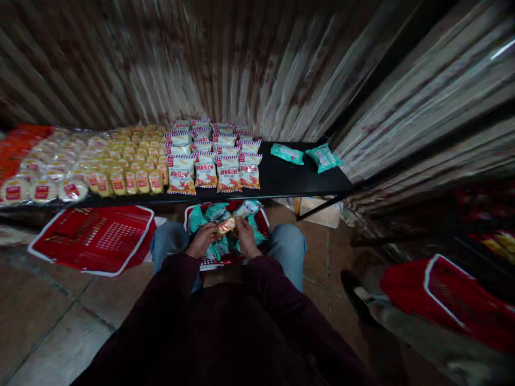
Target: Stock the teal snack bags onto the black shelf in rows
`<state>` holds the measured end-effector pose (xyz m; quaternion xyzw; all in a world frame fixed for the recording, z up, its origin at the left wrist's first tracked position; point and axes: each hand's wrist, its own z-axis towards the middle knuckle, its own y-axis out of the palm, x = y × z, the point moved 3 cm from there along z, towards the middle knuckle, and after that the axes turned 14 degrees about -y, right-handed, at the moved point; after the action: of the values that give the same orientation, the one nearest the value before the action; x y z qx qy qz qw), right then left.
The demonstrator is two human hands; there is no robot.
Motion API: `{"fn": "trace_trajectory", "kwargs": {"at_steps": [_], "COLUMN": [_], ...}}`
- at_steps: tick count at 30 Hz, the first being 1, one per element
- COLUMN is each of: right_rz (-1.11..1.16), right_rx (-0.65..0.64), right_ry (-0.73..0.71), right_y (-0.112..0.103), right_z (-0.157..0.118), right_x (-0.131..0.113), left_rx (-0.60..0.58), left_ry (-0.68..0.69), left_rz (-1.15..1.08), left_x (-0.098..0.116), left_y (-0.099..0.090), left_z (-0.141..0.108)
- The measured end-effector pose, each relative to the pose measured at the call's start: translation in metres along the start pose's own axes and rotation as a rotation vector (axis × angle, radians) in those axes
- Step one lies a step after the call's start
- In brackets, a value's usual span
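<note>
My left hand [203,240] is closed on the left end of a small yellow-wrapped snack [226,225] with red print. At its other end, my right hand [245,237] also grips the wrapper with bent fingers. Just above my right fingers is a white and teal packet [248,207]; whether that hand touches it I cannot tell. Both hands are over a red basket [263,224] between my knees. Teal snack bags [219,211] fill the basket.
A black shelf table [298,183] runs ahead, carrying rows of white snack bags [229,174], yellow packaged cakes [142,182], round white ones [44,190] and two teal bags [324,157]. An overturned-looking red basket [108,236] lies left; red basket [442,295] right, beside a shoe [358,297].
</note>
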<state>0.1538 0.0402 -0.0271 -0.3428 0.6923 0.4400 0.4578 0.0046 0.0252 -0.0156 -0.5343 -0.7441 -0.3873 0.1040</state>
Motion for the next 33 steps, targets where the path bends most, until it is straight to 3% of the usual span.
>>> {"fn": "trace_trajectory", "kwargs": {"at_steps": [11,18,26,33], "right_rz": [-0.120,-0.158,-0.176,-0.212], "right_rx": [-0.150,-0.165,-0.209,-0.246], "right_ry": [-0.035,-0.116,-0.066,-0.143], "right_y": [0.009,0.009,0.016,0.016], "right_z": [-0.011,-0.014,-0.017,-0.017], "right_x": [0.005,0.007,0.008,0.009], "left_rx": [-0.054,-0.061,0.022,0.044], "left_ry": [0.051,0.094,0.159,0.207], "left_rz": [-0.045,-0.011,-0.022,-0.050], "left_x": [-0.011,-0.011,-0.006,-0.005], "left_y": [-0.003,-0.003,-0.002,0.001], "left_z": [0.000,0.002,0.001,0.001]}}
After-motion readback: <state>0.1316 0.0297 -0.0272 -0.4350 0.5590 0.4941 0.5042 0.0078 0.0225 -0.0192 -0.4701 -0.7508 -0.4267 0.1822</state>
